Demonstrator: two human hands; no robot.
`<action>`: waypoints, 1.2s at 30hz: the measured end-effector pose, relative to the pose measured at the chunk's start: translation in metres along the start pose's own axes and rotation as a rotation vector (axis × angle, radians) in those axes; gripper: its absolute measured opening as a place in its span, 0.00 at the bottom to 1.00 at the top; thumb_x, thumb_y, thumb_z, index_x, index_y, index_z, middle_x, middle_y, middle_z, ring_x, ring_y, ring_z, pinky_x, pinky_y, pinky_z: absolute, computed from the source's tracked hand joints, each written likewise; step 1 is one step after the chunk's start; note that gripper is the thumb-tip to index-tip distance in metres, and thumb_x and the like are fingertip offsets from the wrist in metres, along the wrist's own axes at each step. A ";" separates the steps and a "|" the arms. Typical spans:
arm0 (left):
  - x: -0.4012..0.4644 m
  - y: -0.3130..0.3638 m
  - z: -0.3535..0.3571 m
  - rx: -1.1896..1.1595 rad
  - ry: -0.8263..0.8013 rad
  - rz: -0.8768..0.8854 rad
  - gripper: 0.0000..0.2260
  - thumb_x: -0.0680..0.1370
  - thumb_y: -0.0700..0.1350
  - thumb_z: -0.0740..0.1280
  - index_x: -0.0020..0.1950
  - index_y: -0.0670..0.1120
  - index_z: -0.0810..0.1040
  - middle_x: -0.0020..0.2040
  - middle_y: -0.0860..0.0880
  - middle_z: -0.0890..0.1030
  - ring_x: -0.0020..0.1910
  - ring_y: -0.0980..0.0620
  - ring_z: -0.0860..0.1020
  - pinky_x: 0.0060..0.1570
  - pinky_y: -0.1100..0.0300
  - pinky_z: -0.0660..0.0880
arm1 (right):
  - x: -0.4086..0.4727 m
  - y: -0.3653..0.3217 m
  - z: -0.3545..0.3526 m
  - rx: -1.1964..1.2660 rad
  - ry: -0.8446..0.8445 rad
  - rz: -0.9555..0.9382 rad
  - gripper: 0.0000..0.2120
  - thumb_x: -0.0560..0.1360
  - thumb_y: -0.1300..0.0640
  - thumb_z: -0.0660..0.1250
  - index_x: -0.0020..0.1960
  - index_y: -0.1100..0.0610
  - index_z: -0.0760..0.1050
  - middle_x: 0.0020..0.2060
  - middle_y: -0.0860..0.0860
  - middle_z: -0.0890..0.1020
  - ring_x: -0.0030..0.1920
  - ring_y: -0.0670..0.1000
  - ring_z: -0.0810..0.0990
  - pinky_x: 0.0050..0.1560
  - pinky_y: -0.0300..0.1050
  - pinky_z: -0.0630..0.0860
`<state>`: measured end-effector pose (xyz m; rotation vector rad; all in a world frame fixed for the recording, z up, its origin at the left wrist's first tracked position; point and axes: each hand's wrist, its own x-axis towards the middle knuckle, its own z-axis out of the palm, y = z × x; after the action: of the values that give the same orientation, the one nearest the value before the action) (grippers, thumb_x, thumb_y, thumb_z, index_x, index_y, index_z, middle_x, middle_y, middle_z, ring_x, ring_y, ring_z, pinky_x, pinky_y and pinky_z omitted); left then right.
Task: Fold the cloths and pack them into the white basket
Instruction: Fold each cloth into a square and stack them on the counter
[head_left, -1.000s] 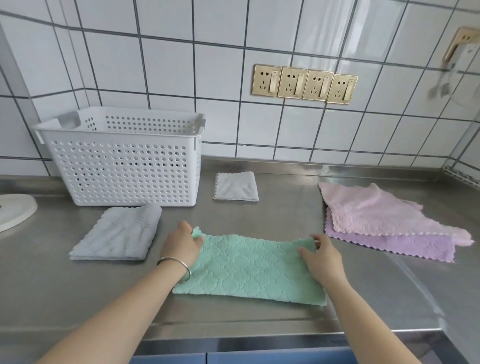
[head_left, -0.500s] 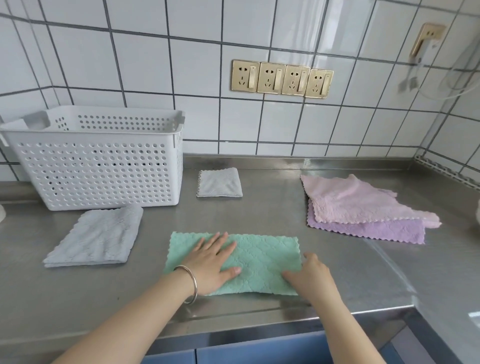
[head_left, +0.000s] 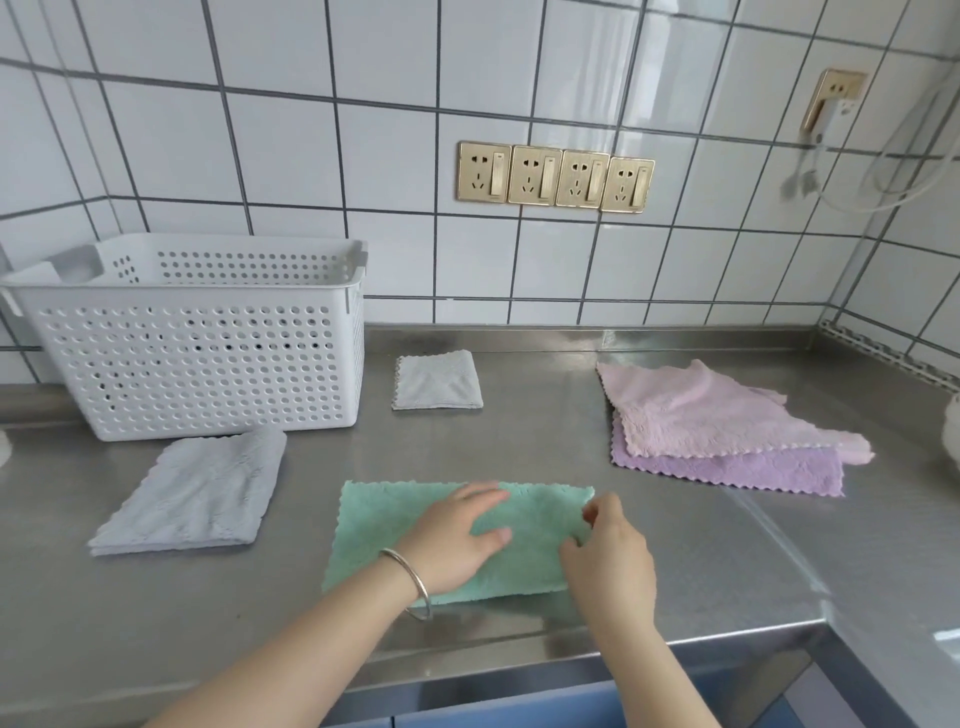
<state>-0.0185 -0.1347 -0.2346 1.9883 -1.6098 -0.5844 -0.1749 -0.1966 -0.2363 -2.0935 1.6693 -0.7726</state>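
- The green cloth (head_left: 530, 525) lies as a long strip at the front of the steel counter (head_left: 545, 441), probably so the next fold can run end to end
- The left hand (head_left: 457, 540) presses flat on its middle, fingers straight — likely to pin the strip
- The right hand (head_left: 608, 551) pinches the strip's right edge, apparently ready to lift it
- Two folded grey cloths (head_left: 192, 493) wait just beside the white basket (head_left: 208, 353); its contents cannot be told
- The pink and purple cloths (head_left: 717, 431) lie unfolded, well apart on the right — seemingly queued
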 end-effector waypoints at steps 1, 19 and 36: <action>0.000 0.007 -0.001 -0.178 0.040 -0.015 0.19 0.78 0.50 0.62 0.69 0.51 0.69 0.70 0.55 0.69 0.70 0.57 0.66 0.69 0.65 0.58 | -0.001 -0.007 0.003 -0.016 0.136 -0.142 0.12 0.65 0.68 0.66 0.45 0.56 0.70 0.36 0.51 0.78 0.37 0.56 0.78 0.33 0.44 0.70; 0.013 -0.028 -0.010 -0.684 0.543 -0.466 0.08 0.73 0.41 0.69 0.39 0.51 0.72 0.33 0.53 0.75 0.26 0.53 0.69 0.24 0.65 0.65 | -0.030 -0.036 0.066 0.178 0.220 -0.663 0.25 0.58 0.72 0.65 0.52 0.55 0.70 0.50 0.53 0.80 0.48 0.51 0.70 0.47 0.40 0.72; 0.002 -0.025 -0.036 -0.281 0.673 -0.385 0.11 0.73 0.46 0.68 0.32 0.50 0.70 0.40 0.49 0.82 0.41 0.47 0.78 0.41 0.60 0.70 | -0.040 -0.039 0.065 0.145 0.180 -0.794 0.23 0.64 0.69 0.50 0.50 0.59 0.78 0.53 0.56 0.81 0.55 0.52 0.73 0.49 0.37 0.75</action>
<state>0.0236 -0.1278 -0.2226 1.9871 -0.7125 -0.2106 -0.1113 -0.1527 -0.2729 -2.6333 0.7605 -1.2863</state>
